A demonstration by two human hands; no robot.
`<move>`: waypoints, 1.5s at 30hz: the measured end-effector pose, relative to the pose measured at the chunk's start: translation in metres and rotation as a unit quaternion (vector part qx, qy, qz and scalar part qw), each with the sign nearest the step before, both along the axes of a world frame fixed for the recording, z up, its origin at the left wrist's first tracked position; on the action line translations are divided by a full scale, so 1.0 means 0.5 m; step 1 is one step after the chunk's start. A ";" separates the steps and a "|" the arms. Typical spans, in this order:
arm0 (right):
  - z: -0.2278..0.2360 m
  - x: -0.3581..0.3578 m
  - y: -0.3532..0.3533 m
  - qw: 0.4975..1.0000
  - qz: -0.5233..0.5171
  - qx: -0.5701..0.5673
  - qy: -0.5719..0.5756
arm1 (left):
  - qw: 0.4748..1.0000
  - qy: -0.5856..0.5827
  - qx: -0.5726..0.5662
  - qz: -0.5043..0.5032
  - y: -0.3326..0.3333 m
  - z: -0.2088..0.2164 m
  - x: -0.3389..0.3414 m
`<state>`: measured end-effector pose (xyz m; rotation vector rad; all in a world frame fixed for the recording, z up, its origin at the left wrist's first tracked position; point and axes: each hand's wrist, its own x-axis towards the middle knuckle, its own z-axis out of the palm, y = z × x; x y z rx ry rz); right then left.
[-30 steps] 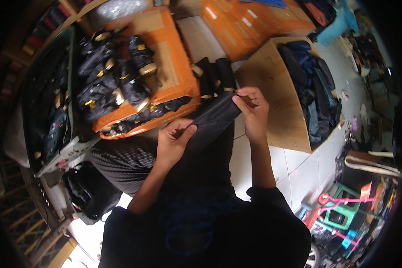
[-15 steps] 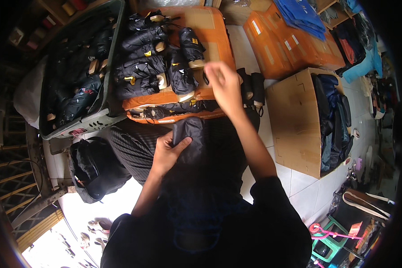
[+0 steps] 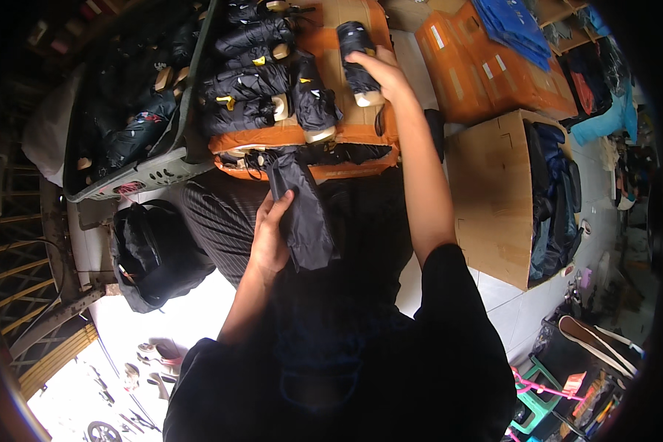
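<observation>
My left hand (image 3: 274, 232) pinches a limp, empty-looking black fabric sleeve (image 3: 306, 221) above my lap, its fingers partly behind the cloth. My right hand (image 3: 384, 72) is wrapped round a folded black umbrella (image 3: 355, 55) with a pale beige handle. That umbrella lies over the orange-wrapped box (image 3: 331, 18), handle end toward me. To its left rests another folded black umbrella (image 3: 313, 96), also with its handle toward me. Several more black umbrellas (image 3: 250, 81) lie crosswise in a row along the box's left side, handles pointing right.
A dark plastic crate (image 3: 188, 147) full of black umbrellas stands at left. On the right are an open cardboard box (image 3: 493, 214) of dark folded items and orange-taped boxes (image 3: 464, 74) topped by blue plastic packaging (image 3: 512, 29). A black bag (image 3: 155, 258) sits by my left leg.
My right hand has reached forward and closed round the umbrella, which has shifted slightly right. The sleeve in my left hand now hangs more stretched out. The whole view has shifted a little.
</observation>
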<state>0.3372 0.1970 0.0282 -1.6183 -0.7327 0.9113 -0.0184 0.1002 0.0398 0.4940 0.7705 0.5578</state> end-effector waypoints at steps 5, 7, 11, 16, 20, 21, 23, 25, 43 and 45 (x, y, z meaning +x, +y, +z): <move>0.071 -0.072 -0.282 0.978 -0.026 0.130 0.160 | 0.998 -0.011 -0.053 -0.045 -0.030 -0.011 0.035; 0.052 -0.092 -0.415 0.967 0.022 0.134 0.214 | 0.993 0.026 -0.074 -0.083 -0.055 -0.037 0.062; -0.044 -0.170 -0.665 0.960 -0.024 0.125 0.248 | 0.984 0.050 -0.080 -0.149 -0.116 -0.135 0.128; -0.112 -0.252 -0.848 0.895 -0.081 0.049 0.435 | 0.909 0.241 0.190 -0.281 -0.179 -0.236 0.213; -0.126 -0.295 -0.892 0.891 -0.090 0.021 0.445 | 0.726 0.277 0.570 -0.267 -0.215 -0.230 0.189; -0.131 -0.299 -0.898 0.888 -0.084 0.021 0.451 | 0.666 0.276 0.614 -0.320 -0.208 -0.211 0.176; -0.153 -0.304 -0.916 0.893 -0.066 -0.032 0.444 | 0.594 0.272 0.665 -0.363 -0.213 -0.203 0.164; -0.136 -0.295 -0.898 0.911 -0.019 -0.077 0.404 | 0.578 0.274 0.689 -0.342 -0.221 -0.215 0.158; -0.128 -0.257 -0.767 0.977 0.047 -0.143 0.148 | 0.585 0.179 0.771 -0.175 -0.214 -0.210 0.176; -0.117 -0.264 -0.755 0.983 0.032 -0.143 0.109 | 0.599 0.183 0.761 -0.167 -0.211 -0.204 0.179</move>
